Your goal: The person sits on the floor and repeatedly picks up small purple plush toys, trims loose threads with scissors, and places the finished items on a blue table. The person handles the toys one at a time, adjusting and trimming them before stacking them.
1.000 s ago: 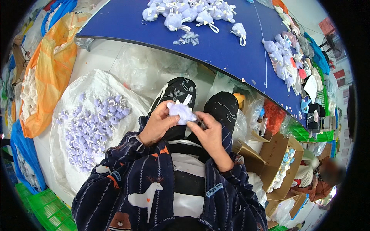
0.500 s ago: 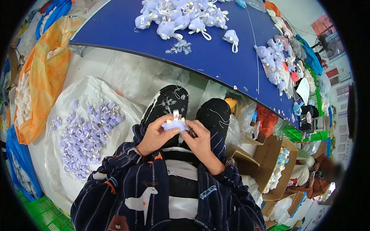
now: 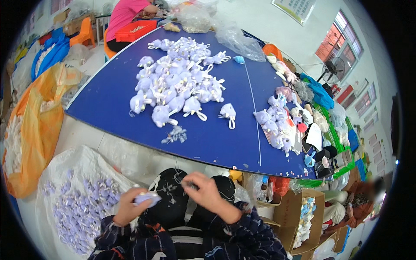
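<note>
Over my left thigh, my left hand [image 3: 129, 205] is closed round a small lavender plush toy [image 3: 147, 198], whose rounded end sticks out past the fingers. My right hand [image 3: 205, 192] is raised above my knees, apart from the toy. Its fingers are pinched on a small dark thing [image 3: 190, 185], too blurred to name. Bits of grey-purple fluff [image 3: 167, 189] cling to my dark trouser leg below the hands. A pile of similar lavender plush toys [image 3: 173, 82] with white ribbon loops lies on the blue table [image 3: 208, 138] in front; one single toy [image 3: 227, 113] lies apart from it.
A white sack [image 3: 82, 162] of lavender toys is open on the floor at my left, beside an orange sack [image 3: 43, 125]. More toys [image 3: 277, 123] and green crates [image 3: 344, 158] are at the right. A cardboard box [image 3: 318, 208] stands below. Two people [image 3: 125, 17] sit farther off.
My hands have parted: the left has drawn left with the plush toy, while the right has come off it and lifted. The view has tilted up, showing more of the table and room.
</note>
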The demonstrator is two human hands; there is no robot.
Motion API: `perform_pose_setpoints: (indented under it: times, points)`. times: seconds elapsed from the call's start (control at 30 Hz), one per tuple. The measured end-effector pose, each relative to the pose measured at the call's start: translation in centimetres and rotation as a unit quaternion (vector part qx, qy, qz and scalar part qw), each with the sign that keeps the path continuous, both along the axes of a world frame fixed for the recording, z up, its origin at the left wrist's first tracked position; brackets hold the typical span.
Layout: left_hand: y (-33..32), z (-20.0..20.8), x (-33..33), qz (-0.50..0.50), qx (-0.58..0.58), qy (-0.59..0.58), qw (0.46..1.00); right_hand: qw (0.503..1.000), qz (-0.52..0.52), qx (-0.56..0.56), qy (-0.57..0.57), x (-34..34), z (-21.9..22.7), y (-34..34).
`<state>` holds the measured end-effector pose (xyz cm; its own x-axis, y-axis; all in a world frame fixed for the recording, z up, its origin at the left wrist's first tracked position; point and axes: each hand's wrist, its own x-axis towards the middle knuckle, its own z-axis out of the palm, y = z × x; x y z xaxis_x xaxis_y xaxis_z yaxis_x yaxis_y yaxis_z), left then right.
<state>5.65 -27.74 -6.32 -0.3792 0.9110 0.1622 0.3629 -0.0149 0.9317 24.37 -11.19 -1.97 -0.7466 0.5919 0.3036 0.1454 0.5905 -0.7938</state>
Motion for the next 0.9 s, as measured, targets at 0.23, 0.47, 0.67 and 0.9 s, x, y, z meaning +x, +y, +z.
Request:
perform_pose_setpoints:
  times: [0.23,0.47,0.67,0.9]
  points:
    - [-9.3,-3.5,-10.0,0.267,-0.172,0.321,0.892,0.913,-0.305,0.257,-0.086,0.1,3.5,13.7]
    - [-3.5,0.1,-6.4,0.095,-0.150,-0.092,0.980,0.933,-0.287,0.212,-0.036,0.2,1.7,17.3]
    - [7.2,2.6,2.3,-0.229,-0.078,-0.546,0.802,0.984,-0.077,0.156,0.021,1.8,4.8,7.0]
    - [6.8,0.0,7.8,-0.308,-0.058,-0.626,0.714,0.995,-0.036,-0.077,0.050,2.6,0.6,1.0]
